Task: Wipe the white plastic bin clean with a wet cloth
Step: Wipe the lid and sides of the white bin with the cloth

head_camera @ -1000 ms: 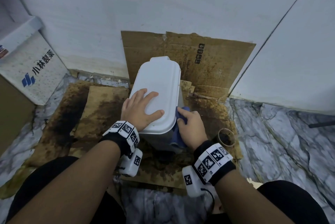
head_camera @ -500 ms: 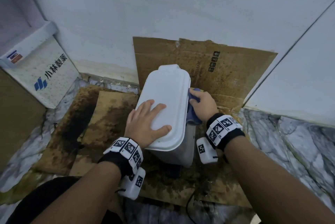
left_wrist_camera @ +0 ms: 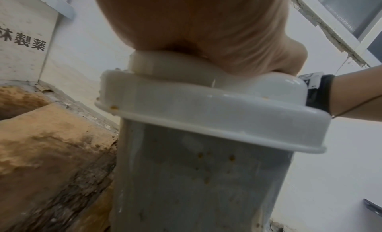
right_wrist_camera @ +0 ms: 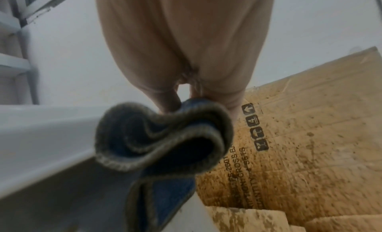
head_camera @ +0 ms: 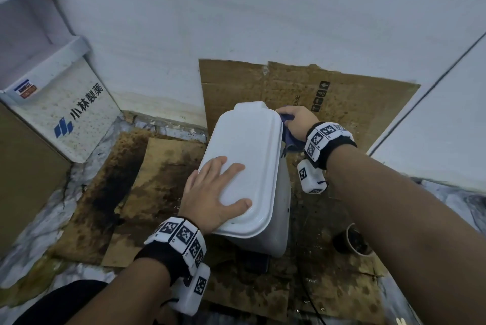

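— Bin first: where does it stand?

— White plastic bin point(head_camera: 265, 222) stands upright on stained cardboard sheets point(head_camera: 163, 185) on the marble floor point(head_camera: 447, 201), close to the white wall point(head_camera: 236, 22). Its lid point(head_camera: 244, 167) is shut. Another stained cardboard sheet point(head_camera: 355, 106) leans against the wall right behind it.

— And the hands?

— Left hand point(head_camera: 213, 193) lies flat on the near part of the lid, fingers straight and spread, thumb along the near rim; it grips nothing. Right hand point(head_camera: 297, 122) is at the far right corner of the lid, fingers curled round a bunched blue cloth point(head_camera: 288, 138) that touches the lid's edge there. Part of the cloth hangs down along the bin's right side.

— Is the bin dirty?

— From the left wrist view, small brown specks dot the bin's side point(left_wrist_camera: 204, 178) and the lid's rim.

— Anything else around?

— A white carton with blue printed characters point(head_camera: 65, 114) leans in the left corner. A small round cup with dark contents point(head_camera: 353, 240) sits on the cardboard to the right of the bin, near the right forearm.
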`<action>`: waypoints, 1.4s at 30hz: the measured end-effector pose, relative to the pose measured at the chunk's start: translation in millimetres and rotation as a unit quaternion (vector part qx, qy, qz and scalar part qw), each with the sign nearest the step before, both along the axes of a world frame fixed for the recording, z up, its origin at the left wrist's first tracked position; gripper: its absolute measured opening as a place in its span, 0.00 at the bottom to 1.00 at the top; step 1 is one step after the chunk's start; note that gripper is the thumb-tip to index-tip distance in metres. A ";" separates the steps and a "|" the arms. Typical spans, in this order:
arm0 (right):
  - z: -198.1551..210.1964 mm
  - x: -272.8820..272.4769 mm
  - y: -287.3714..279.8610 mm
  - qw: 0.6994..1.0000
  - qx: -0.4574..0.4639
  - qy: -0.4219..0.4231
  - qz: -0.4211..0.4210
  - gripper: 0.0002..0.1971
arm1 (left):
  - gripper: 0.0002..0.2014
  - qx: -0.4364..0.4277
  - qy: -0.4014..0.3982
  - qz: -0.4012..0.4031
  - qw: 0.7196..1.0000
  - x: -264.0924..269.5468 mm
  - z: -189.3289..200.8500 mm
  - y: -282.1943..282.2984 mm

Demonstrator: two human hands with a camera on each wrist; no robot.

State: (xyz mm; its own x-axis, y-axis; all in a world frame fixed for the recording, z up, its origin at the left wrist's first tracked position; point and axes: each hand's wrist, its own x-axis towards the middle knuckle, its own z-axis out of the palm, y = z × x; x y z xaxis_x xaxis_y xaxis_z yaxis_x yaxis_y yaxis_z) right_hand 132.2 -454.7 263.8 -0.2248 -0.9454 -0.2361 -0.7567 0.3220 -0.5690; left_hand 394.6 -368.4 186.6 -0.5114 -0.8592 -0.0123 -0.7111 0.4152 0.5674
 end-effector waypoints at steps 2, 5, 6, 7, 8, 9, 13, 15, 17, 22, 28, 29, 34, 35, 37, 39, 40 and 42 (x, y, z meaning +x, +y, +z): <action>2.9 -3.9 -5.0 1.000 0.006 0.001 -0.019 0.22 | 0.36 0.002 -0.002 -0.002 1.000 -1.8 1.2 1.1; 5.2 -11.1 -3.6 0.996 -0.027 -0.008 -0.083 0.22 | 0.37 0.006 0.002 -0.003 1.000 -4.3 3.0 2.6; 4.5 -13.5 -1.0 0.995 -0.047 -0.005 -0.093 0.22 | 0.37 0.005 0.003 -0.002 1.000 -4.9 3.2 2.8; 4.3 -13.7 3.4 0.994 -0.063 0.002 -0.094 0.23 | 0.37 0.004 0.003 -0.002 1.000 -5.5 3.2 3.1; 3.4 -13.5 7.9 0.994 -0.074 0.015 -0.084 0.23 | 0.37 0.002 0.001 -0.003 1.000 -6.2 3.2 3.5; 3.2 -11.5 13.1 0.994 -0.077 0.033 -0.066 0.24 | 0.37 0.000 0.000 -0.004 1.000 -7.3 3.1 4.2; 8.0 4.2 35.8 0.987 0.001 0.155 0.034 0.22 | 0.37 0.002 0.001 -0.006 1.000 -11.6 4.7 8.2; 13.3 13.8 45.5 0.973 0.021 0.223 0.051 0.19 | 0.37 0.007 -0.001 -0.004 1.000 -13.2 5.7 9.8; 15.6 17.5 50.8 0.964 0.024 0.255 0.066 0.14 | 0.37 0.009 -0.001 -0.003 1.000 -14.9 5.4 10.7; 28.9 21.5 63.8 0.957 0.051 0.273 0.089 0.11 | 0.37 0.004 -0.010 -0.004 1.000 -20.1 6.2 12.8; 28.8 17.1 70.8 0.971 0.059 0.217 0.078 0.10 | 0.38 -0.004 -0.025 -0.009 1.000 -25.6 11.2 17.1; 28.1 16.7 71.9 0.971 0.065 0.216 0.082 0.10 | 0.38 -0.004 -0.026 -0.009 1.000 -26.3 10.7 17.3; 26.6 19.2 82.1 0.970 0.064 0.218 0.081 0.18 | 0.36 -0.011 -0.037 -0.011 0.999 -29.9 9.9 17.8; 26.6 20.1 84.2 0.970 0.063 0.220 0.082 0.19 | 0.35 -0.012 -0.041 -0.011 0.999 -30.7 10.0 18.2; 26.0 21.7 88.1 0.968 0.071 0.223 0.086 0.18 | 0.35 -0.013 -0.045 -0.011 0.999 -32.4 10.8 19.0; 27.1 24.4 92.6 0.968 0.075 0.222 0.093 0.15 | 0.36 -0.012 -0.048 -0.012 0.999 -34.4 12.2 20.2; 27.6 25.3 95.2 0.968 0.075 0.221 0.094 0.15 | 0.36 -0.011 -0.050 -0.011 0.999 -35.3 12.6 20.9; 26.8 25.9 101.9 0.968 0.078 0.221 0.094 0.16 | 0.37 -0.012 -0.052 -0.009 0.999 -36.7 12.8 21.9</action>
State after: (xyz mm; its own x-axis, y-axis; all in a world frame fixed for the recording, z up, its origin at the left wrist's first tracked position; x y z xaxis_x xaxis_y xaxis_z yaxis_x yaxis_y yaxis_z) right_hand 158.1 -352.8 290.6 -0.1647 -0.9397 -0.2996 -0.9683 0.2118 -0.1321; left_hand 357.8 -346.5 199.4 -0.5243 -0.8503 -0.0453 -0.7575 0.4414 0.4811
